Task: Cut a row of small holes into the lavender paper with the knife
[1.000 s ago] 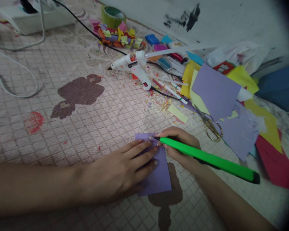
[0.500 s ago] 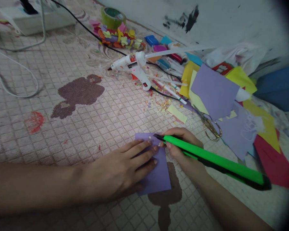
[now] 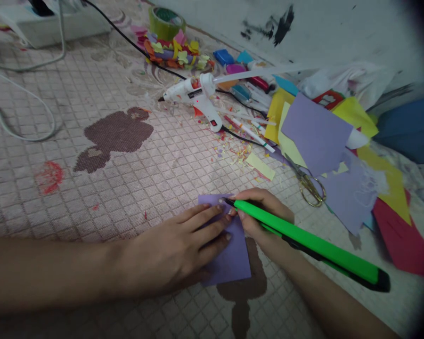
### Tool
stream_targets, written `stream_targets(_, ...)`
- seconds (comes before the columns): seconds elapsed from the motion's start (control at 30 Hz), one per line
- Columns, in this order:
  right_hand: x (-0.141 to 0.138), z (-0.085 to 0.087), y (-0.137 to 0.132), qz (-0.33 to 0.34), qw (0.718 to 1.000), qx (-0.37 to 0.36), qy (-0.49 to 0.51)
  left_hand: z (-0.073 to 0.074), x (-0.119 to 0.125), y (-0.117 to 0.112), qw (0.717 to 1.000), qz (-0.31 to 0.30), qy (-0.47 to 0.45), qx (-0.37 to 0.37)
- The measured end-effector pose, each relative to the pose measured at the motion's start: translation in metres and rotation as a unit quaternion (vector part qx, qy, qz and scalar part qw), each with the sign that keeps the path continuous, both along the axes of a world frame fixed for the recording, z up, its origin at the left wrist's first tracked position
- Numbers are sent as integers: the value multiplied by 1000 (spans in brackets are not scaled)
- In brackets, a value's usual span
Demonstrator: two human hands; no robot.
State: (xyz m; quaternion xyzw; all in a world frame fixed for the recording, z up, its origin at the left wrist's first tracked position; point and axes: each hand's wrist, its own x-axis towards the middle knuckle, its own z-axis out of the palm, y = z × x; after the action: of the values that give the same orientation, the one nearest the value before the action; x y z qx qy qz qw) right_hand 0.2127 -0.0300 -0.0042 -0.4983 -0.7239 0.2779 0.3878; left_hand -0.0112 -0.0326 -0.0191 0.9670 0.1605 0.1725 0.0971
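A purple sheet of paper (image 3: 231,263) lies on the patterned cloth in front of me. My left hand (image 3: 183,240) is spread flat over its left side, pressing it down with the fingers stretched out. My right hand (image 3: 265,219) grips a green utility knife (image 3: 314,242) with a black end. The knife's tip points left and rests at the upper part of the sheet, close to my left fingertips. Small pale spots show on the paper around the tip; I cannot tell whether they are cuts or scraps.
Beyond the hands lie a white hot glue gun (image 3: 198,96) with its cord, scissors (image 3: 309,186), coloured paper sheets (image 3: 316,134) and paper scraps (image 3: 233,146). Farther back are a green tape roll (image 3: 167,23), a flower-covered ring (image 3: 176,54) and a white power strip (image 3: 53,26).
My right hand has shifted slightly left with the utility knife, its tip sliding left across the sheet and its rear end dropping a little. My left hand stays in place.
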Motion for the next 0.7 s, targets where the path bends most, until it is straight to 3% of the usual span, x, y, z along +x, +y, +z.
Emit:
stream_targets(0.43,-3,3,4,3,1000,7,-25,-1,-2,0,1000,-4,-6,-4)
stream_targets(0.6,-3,6,2,-39,999,9,-9,0,-1,0,1000,-4,0,-9)
stream_targets(0.7,-3,4,-1,-31,999,13,-5,0,0,0,1000,-5,-3,-12)
